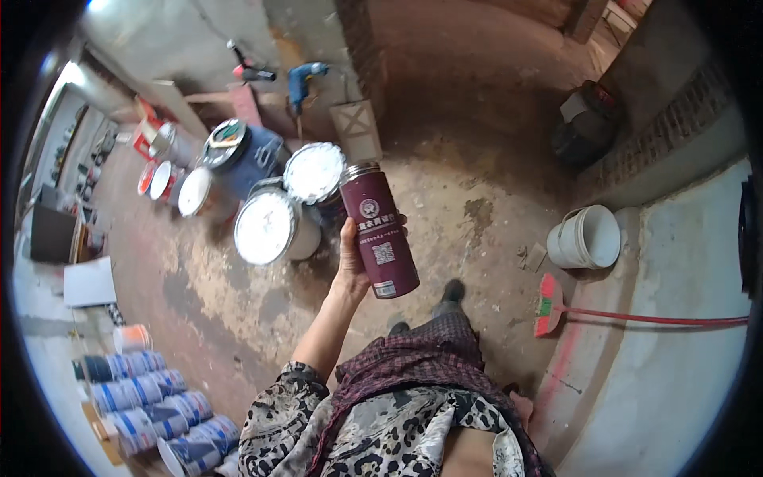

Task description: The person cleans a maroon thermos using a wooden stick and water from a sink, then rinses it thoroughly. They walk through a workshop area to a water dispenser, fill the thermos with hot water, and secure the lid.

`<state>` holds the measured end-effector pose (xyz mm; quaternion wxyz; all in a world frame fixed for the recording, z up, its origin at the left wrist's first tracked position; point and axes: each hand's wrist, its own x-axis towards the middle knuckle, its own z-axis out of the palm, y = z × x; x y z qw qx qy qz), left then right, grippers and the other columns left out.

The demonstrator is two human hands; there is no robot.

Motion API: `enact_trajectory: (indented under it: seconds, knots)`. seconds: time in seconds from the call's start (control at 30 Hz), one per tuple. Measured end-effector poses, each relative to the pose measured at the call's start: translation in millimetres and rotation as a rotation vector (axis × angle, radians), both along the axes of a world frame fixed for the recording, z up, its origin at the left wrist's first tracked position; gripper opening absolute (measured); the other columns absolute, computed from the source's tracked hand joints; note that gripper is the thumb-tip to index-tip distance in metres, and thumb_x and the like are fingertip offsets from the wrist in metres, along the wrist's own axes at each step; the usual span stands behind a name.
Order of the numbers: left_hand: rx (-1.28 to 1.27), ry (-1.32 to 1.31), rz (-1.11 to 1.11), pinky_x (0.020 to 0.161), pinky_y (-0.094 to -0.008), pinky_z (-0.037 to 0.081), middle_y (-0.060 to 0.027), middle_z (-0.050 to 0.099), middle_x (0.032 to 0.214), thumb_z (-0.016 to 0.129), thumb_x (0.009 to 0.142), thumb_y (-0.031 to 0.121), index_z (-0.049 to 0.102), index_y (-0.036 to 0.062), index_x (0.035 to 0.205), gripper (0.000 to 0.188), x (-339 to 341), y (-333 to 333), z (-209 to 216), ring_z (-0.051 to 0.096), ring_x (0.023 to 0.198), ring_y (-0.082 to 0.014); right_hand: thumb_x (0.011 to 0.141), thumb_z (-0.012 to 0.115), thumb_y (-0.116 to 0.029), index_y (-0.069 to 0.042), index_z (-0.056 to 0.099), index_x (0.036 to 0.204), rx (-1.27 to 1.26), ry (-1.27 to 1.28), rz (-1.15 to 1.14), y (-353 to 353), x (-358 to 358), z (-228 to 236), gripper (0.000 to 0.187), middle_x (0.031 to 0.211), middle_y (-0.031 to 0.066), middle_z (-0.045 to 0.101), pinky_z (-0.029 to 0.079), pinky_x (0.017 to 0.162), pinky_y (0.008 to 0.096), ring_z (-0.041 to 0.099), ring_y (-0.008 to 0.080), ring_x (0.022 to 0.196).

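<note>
Left hand point(352, 261): wrapped around dark red bottle point(381, 230) | bottle between thumb and fingers, top leaning left | right hand: can't tell

- Underfoot, I see a stained brown floor point(457, 171), worn pale in wide, blotchy patches.
- To the right, a whitish wall point(675, 381) meets a brownish strip at its foot; farther along, bare brick point(668, 127) shows.
- Ahead, a grey plastered wall point(191, 44) ends in a rough, darker edge point(362, 56).
- Over at the far left, a bright light point(75, 73) glares.
</note>
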<state>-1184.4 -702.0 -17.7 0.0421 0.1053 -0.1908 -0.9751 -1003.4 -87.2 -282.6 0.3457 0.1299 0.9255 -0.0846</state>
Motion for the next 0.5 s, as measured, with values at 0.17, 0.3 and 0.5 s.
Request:
enact_trajectory:
  seconds: [0.17, 0.3, 0.5]
  knots:
    - [0.048, 0.138, -0.185, 0.082, -0.0432, 0.050, -0.0169, 0.056, 0.108, 0.069, 0.064, 0.058, 0.046, 0.0007, 0.118, 0.083, -174, 10, -23, 0.058, 0.096, -0.0261, 0.071, 0.065, -0.040, 0.004, 0.060, 0.074, 0.039, -0.134, -0.048, -25, -108, -13, 0.045, 0.073, 0.0227, 0.056, 0.041, 0.066, 0.0436, 0.054, 0.0352, 0.071]
    - [-0.015, 0.017, -0.101, 0.082, -0.0432, 0.050, -0.0166, 0.055, 0.109, 0.069, 0.065, 0.057, 0.045, 0.0013, 0.120, 0.082, -274, 10, -21, 0.058, 0.095, -0.0260, 0.073, 0.065, -0.039, 0.002, 0.058, 0.070, -0.010, 0.001, -0.036, -40, -282, -9, 0.042, 0.066, 0.0181, 0.054, 0.041, 0.059, 0.0407, 0.053, 0.0295, 0.063]
    - [0.090, 0.037, -0.035, 0.081, -0.0437, 0.051, -0.0164, 0.056, 0.107, 0.069, 0.065, 0.058, 0.045, 0.0020, 0.120, 0.082, -409, -33, -25, 0.058, 0.094, -0.0273, 0.076, 0.065, -0.035, -0.003, 0.057, 0.067, -0.408, 0.346, -0.142, -154, -614, 82, 0.034, 0.059, 0.0075, 0.050, 0.040, 0.051, 0.0329, 0.048, 0.0162, 0.054]
